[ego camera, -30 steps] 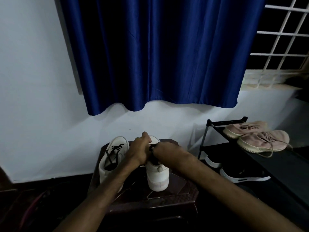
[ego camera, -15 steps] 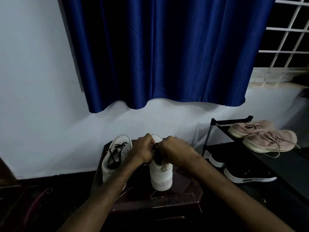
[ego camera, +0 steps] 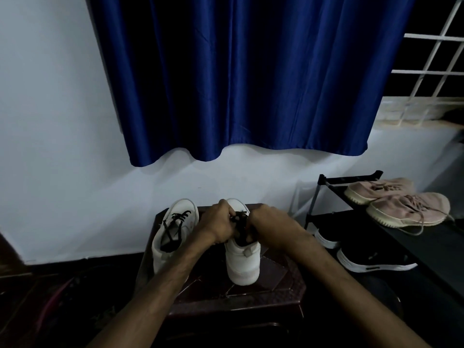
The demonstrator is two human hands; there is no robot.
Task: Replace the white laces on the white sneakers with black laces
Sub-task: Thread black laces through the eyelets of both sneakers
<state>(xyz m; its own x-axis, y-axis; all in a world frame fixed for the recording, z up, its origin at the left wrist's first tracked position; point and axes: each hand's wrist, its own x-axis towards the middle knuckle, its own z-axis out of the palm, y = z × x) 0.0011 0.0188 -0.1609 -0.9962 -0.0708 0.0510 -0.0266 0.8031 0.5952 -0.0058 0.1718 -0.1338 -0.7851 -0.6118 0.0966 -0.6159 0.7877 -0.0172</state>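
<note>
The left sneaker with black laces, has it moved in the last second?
No. The left sneaker lies on the same left edge of the dark stool; only the view shifted.

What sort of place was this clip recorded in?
Probably a room in a home, by a window: a blue curtain hangs beside a white window grille, a black shoe rack holds pink shoes and black shoes, and the white sneakers stand on a dark low table.

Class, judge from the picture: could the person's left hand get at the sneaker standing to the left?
Probably yes. The left sneaker stands just beside the left hand on the same stool, nothing between them. The hand would first have to let go of the black lace it holds.
</note>
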